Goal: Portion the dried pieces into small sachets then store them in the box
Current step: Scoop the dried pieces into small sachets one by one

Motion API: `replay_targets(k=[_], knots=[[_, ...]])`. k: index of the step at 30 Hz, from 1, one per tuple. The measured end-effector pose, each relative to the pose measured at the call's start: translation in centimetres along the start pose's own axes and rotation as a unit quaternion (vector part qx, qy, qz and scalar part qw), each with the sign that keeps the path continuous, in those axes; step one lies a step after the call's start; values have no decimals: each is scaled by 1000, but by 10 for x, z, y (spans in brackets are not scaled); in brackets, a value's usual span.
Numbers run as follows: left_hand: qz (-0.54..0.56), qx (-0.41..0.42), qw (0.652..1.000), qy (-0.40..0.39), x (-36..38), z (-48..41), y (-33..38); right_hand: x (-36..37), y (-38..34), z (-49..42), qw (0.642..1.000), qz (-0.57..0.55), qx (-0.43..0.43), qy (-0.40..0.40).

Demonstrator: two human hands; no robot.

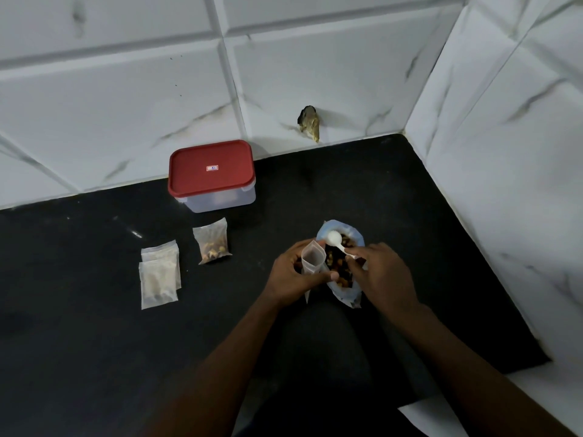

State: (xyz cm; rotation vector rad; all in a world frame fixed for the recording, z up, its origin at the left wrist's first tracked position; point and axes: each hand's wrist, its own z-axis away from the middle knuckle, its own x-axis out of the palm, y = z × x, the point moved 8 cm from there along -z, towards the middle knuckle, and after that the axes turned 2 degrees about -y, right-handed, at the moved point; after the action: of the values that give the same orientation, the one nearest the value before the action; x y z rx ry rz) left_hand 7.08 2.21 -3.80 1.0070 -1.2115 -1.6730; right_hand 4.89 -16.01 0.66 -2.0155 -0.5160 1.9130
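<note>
Fingers of the left hand (293,272) curl around an upright clear sachet (310,260), its mouth open upward. The right hand (383,272) pinches the handle of a white plastic spoon (337,241), whose long axis runs from 10 to 4 o'clock. Its smooth bowl, seemingly bare, sits just beside the sachet mouth at 2 o'clock. Beneath lies a crinkled bluish bag (347,293) of dark and amber dried pieces (336,263). At 9 o'clock, well apart, lie two flat limp sachets (159,275) and a filled one (212,242). Farther, at 11 o'clock, the translucent box (220,200) stands by the tiled wall (126,105), red lid (211,181) on.
</note>
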Motion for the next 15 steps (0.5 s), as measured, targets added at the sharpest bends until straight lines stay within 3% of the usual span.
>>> replay_targets(k=[5, 10, 15], knots=[[8, 7, 1000, 9, -1, 2, 0, -8, -3, 13, 999, -16, -3, -32], [-3, 10, 1000, 5, -2, 2, 0, -23, -1, 15, 998, -69, -3, 5], [-29, 19, 999, 2, -2, 2, -2, -11, 3, -4, 999, -34, -1, 3]])
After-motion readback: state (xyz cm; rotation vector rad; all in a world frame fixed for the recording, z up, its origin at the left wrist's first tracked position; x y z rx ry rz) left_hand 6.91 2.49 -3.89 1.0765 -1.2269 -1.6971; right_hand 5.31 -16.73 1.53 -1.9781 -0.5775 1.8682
